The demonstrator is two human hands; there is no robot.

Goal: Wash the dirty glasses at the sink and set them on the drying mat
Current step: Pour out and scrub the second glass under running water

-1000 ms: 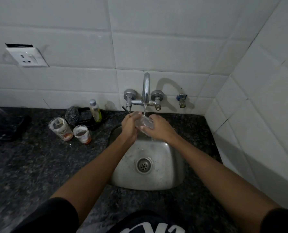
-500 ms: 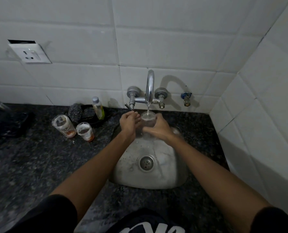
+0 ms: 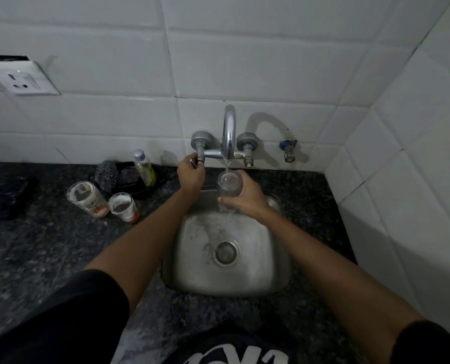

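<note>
Clear glass point(image 3: 229, 189) is gripped upright by the right hand point(image 3: 245, 197) under the stream from the spout point(image 3: 229, 132), over the sink point(image 3: 231, 282), so rinse water likely fills it. The tap valve point(image 3: 199, 153) is pinched by the left hand point(image 3: 191, 174), seemingly to adjust flow. Two dirty glasses point(image 3: 87, 198) wait on the tabletop point(image 3: 48, 245) at nine o'clock, beside a bottle point(image 3: 144, 168) and scrubber point(image 3: 107, 174).

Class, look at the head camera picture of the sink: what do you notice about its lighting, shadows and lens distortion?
Head view: dim overall, with a bluish cast; the tap spout throws a curved shadow on the tiles to its right; wide-angle lens bows the tile lines and stretches the forearms; the clear glass in the right hand is hard to outline under the running water.
</note>
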